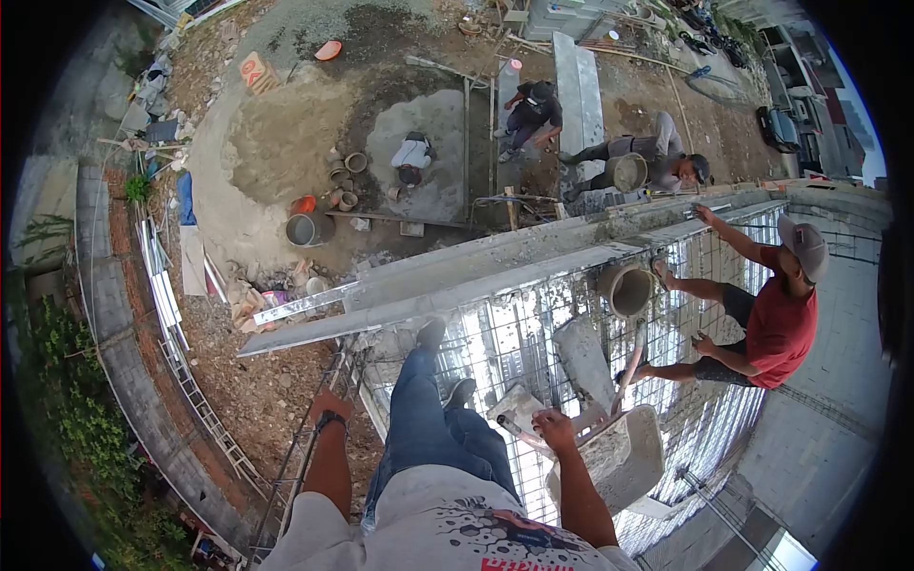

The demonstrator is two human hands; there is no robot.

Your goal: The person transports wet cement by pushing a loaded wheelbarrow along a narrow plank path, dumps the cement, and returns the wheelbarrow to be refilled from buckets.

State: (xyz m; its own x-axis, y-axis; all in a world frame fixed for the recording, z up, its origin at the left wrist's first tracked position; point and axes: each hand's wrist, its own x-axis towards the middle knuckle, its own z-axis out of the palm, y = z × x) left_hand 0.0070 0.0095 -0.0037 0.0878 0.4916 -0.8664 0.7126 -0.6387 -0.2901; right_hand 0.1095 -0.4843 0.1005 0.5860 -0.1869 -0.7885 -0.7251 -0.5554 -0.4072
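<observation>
- One camera wearer (443,509) with two hands: one left hand (329,405) and one right hand (554,430)
- One watch (330,419) and two shoes (462,393) on that person
- Four other people: one red shirt (785,328), one black shirt (535,112), one white shirt (413,153), one grey shirt (666,138)
- One wheelbarrow (640,457)
- Three big buckets (606,285)
- Some small buckets (356,164), too bunched up to count
- Two heaps: one brown heap (286,124), one grey heap (392,124)
- One ladder (209,409)
- One blue cloth (186,198)

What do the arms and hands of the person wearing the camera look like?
The left hand and right hand wear no gloves. A dark band, maybe a watch, circles the left wrist. The left sleeve is light grey and short.
</observation>
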